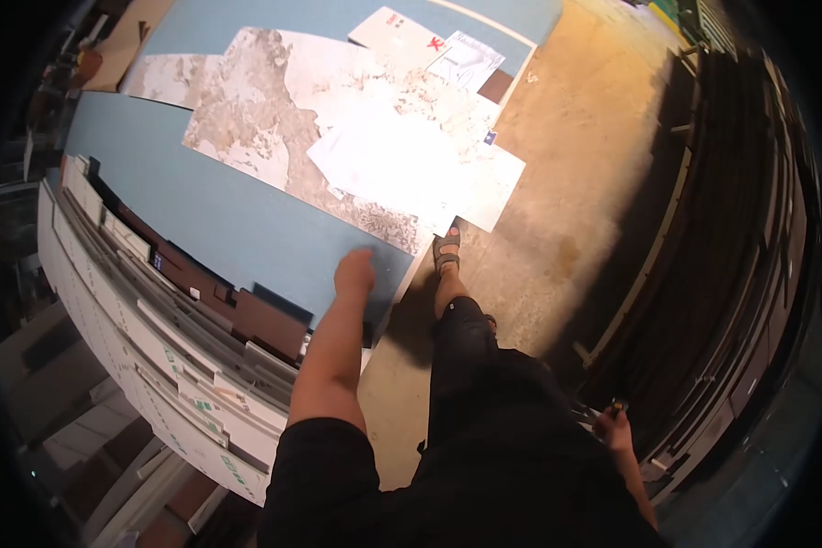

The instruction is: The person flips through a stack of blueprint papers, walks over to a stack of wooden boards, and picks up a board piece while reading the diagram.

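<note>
My left hand reaches forward over the blue board surface, short of the near edge of the mottled sheets. Its fingers look curled in, and whatever they may hold is hidden. Low on the right, my right hand is closed around a small dark object that I cannot identify. White-and-grey mottled sheets overlap on the blue surface, washed out by glare in the middle. A white sheet with red marks and a sheet with drawn lines lie at the far side.
Many panels stand on edge in a row to my left. Long dark stacked boards line the right side. Between them runs a concrete floor, where my sandalled foot stands beside the blue surface's edge.
</note>
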Available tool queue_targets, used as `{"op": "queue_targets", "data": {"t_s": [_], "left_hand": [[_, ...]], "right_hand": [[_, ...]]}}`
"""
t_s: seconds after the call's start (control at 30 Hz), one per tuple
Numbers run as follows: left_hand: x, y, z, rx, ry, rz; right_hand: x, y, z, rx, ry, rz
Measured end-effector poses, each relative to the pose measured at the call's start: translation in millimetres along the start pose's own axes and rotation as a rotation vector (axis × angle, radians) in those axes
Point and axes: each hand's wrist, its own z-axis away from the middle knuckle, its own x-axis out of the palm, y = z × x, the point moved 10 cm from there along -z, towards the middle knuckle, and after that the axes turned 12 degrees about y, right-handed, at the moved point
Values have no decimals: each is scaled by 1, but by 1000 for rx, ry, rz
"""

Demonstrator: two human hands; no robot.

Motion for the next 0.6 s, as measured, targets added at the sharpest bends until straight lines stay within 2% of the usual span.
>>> {"op": "queue_targets", "data": {"t_s": [0.07, 0.17, 0.2, 0.27, 0.3, 0.4, 0.6], "left_hand": [[-24, -13, -78, 11, 80, -98], [-32, -16, -168, 0, 36, -283], [-24, -21, -194, -19, -8, -337], [-20, -31, -233, 18, 58, -355], [-14, -41, -251, 44, 69, -394], [-5, -41, -278, 60, -3, -446], [40, -62, -256, 199, 158, -458]], "right_hand": [[38, -39, 15, -48, -106, 49], [49, -68, 22, 103, 92, 98], [52, -73, 20, 112, 99, 97], [54, -79, 23, 141, 104, 107], [64, -106, 34, 206, 145, 160], [83, -135, 29, 199, 100, 434], [124, -201, 30, 197, 78, 388]]}}
